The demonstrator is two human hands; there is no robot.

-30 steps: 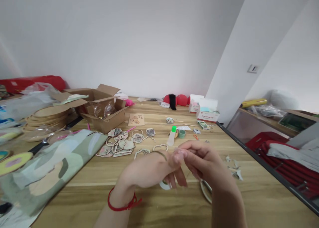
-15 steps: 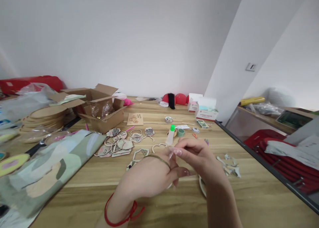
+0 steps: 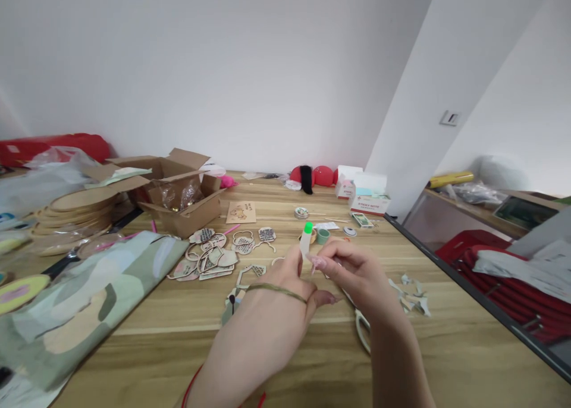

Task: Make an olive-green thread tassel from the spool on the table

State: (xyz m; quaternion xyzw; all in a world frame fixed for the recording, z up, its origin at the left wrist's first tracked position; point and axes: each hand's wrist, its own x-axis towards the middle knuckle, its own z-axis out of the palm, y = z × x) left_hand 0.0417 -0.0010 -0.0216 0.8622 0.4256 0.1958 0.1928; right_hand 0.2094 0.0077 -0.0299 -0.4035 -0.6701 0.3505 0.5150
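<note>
In the middle of the table, my left hand (image 3: 285,295) shows its back, its thumb and a raised finger apart; the other fingers are hidden. A thin olive band (image 3: 276,289) crosses the back of this hand. Close beside it, my right hand (image 3: 350,271) is closed in a pinch; what the fingertips hold, if anything, is too small to make out. A clear bottle with a green cap (image 3: 308,228) stands just beyond the fingers. Scissors with a pale handle (image 3: 363,332) lie partly hidden under my right hand. A patterned cut-out piece (image 3: 232,304) lies beside my left hand.
Wooden cut-out tags (image 3: 216,259) are piled to the left, near an open cardboard box (image 3: 187,215) and folded patterned cloth (image 3: 98,301). Fabric scraps (image 3: 413,298) lie at right. Behind are a green tape roll (image 3: 323,236), a round tin (image 3: 301,213) and sticky note boxes (image 3: 369,201).
My left hand has turned, raising a finger beside the bottle. My right hand has shifted slightly and remains pinched. More of the scissors and the patterned piece now shows.
</note>
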